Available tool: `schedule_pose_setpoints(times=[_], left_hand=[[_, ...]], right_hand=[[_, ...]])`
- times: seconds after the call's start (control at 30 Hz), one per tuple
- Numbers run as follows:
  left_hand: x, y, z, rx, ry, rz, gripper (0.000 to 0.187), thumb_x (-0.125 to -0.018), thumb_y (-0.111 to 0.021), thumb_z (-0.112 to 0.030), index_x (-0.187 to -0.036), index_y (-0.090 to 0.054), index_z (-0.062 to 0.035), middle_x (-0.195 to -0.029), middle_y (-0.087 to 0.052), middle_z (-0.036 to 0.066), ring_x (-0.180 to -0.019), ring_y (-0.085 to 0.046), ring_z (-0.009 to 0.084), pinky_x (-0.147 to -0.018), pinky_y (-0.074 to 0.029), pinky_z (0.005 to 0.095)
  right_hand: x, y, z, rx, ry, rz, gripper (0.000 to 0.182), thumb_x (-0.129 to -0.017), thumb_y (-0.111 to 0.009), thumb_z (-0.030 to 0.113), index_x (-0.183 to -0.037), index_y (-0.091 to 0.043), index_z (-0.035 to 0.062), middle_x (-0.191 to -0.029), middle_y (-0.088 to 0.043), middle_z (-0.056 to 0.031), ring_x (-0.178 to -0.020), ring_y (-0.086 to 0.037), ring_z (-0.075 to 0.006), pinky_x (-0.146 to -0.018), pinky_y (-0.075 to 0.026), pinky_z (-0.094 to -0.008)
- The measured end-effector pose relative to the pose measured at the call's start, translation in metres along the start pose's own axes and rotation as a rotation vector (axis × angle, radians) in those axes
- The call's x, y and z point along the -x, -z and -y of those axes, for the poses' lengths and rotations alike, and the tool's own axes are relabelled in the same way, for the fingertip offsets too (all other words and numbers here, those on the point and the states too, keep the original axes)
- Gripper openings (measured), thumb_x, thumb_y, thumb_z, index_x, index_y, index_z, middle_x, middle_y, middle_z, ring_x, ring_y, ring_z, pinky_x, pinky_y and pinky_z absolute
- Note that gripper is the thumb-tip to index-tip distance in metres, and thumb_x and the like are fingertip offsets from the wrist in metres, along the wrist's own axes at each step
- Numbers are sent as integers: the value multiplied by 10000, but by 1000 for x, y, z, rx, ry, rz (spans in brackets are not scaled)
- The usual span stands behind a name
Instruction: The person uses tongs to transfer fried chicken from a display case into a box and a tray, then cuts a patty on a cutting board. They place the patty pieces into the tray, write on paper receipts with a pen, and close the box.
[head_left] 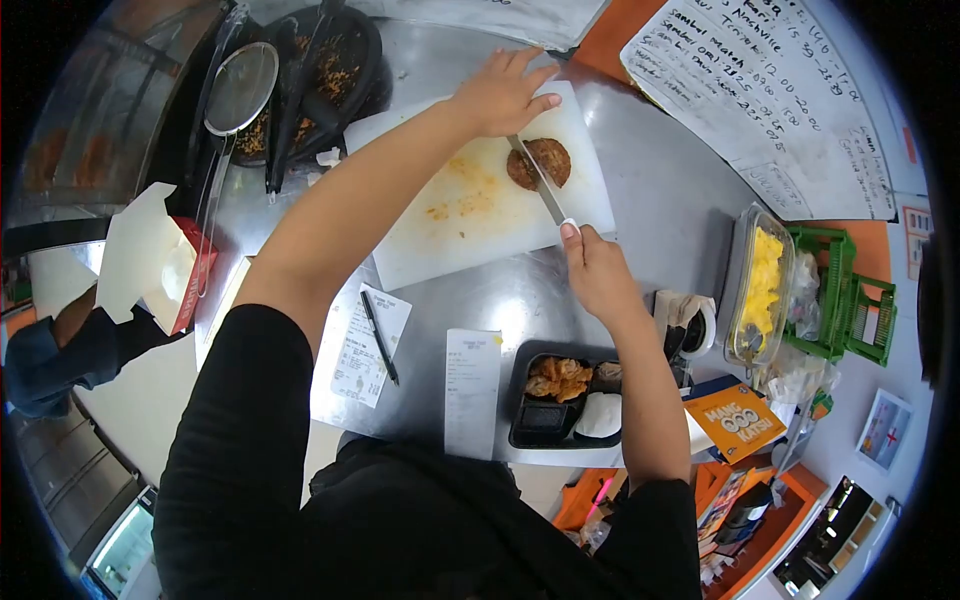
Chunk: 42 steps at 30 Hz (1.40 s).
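A round brown patty (553, 160) lies near the right side of a white cutting board (400, 245). Across it runs the blade of a knife (549, 196), its tip toward the far side. My right hand (600, 272) is wrapped around the knife's white handle at the board's near right edge. Beyond the patty, my left hand (503, 97) reaches over the board, fingers spread, right by the blade's tip; whether it touches the blade is hard to tell. Orange-brown stains and crumbs mark the board's middle.
A black compartment tray (549, 414) with fried pieces and a white mound stands at the near edge, beside paper receipts (472, 392) and a pen (379, 337). A tub of yellow food (762, 285) is right; a strainer (242, 90) and dark pan (345, 70) are far left.
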<state>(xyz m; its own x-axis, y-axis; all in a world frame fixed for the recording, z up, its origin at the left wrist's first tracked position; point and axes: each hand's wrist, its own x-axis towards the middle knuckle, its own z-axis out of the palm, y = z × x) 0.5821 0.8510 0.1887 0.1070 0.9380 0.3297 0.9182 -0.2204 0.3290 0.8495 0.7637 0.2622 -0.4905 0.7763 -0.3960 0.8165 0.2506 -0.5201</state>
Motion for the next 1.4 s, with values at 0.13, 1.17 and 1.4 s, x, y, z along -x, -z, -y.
schedule_pose_setpoints(times=[0.13,1.17,1.4], left_hand=[[-1,3,-2,29,10,5,593,-1033,-372,-520,-1491,-399,-144,-1567,-282,203,-1431,-269,471,-1209,-201,546],[88,110,-43,506,105,-222,528,-1024,-490,-304,-1476,-387,-50,-1539,-299,214,-1435,-285,382,-1181,-249,446],[264,169,-87,708,386,-321,617,-1064,-311,-450,-1503,-326,-16,-1531,-303,182,-1449,-290,317,-1205,-198,437]], right_hand=[[3,4,3,-32,-13,4,549,-1060,-369,435,-942,-588,-54,-798,-628,-342,-824,-613,-533,-779,-484,-554],[3,-32,-25,-236,-138,52,594,-1049,-360,486,-955,-603,-48,-795,-641,-281,-741,-634,-441,-699,-513,-501],[18,-2,-28,-644,-185,116,554,-1031,-398,544,-962,-569,21,-619,-517,-48,-441,-477,-158,-403,-424,-339]])
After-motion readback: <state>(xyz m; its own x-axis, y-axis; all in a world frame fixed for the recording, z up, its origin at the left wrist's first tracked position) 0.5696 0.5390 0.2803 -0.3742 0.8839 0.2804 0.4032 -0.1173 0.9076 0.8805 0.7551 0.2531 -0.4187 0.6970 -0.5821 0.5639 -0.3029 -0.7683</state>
